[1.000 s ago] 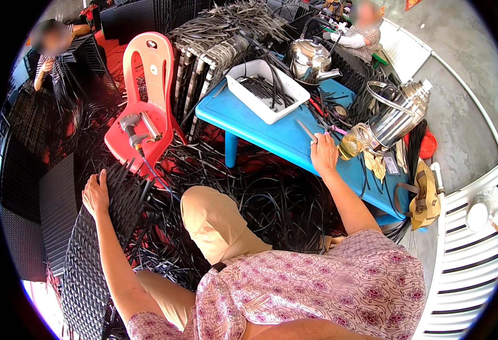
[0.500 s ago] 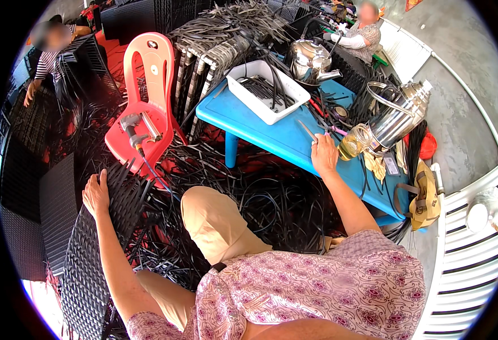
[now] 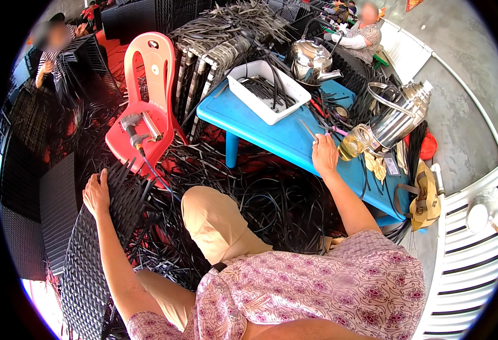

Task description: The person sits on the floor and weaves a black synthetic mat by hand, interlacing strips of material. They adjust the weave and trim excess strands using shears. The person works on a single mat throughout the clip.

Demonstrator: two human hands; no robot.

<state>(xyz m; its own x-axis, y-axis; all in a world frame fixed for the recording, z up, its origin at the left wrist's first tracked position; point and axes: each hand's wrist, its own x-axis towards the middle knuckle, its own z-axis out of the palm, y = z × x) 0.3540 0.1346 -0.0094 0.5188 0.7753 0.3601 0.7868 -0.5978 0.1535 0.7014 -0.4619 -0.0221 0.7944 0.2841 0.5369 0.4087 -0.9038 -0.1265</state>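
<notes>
My left hand [image 3: 96,194] is at the upper edge of a black woven rattan panel [image 3: 87,266] by my left side, thumb up and fingers bent over the rim. Loose strip ends [image 3: 125,190] stick out from the panel beside that hand. Over the blue table [image 3: 260,133], my right hand [image 3: 325,156] is closed on a thin, pointed metal tool [image 3: 308,130], whose tip points away to the left. Its handle is hidden in my fingers. Close to the right hand are a glass jar of yellowish liquid [image 3: 355,143] and a pink-handled tool [image 3: 338,130].
A red plastic chair [image 3: 147,122] carries an air tool [image 3: 133,129] with a blue hose. On the table stand a white tray [image 3: 271,116] of black strips, a kettle [image 3: 311,61] and a steel flask [image 3: 399,116]. Strips litter the floor. Two people sit farther off.
Both my hands stay almost still, with the panel and the pointed tool in them. The person at far left has raised their lowered hand toward their chest.
</notes>
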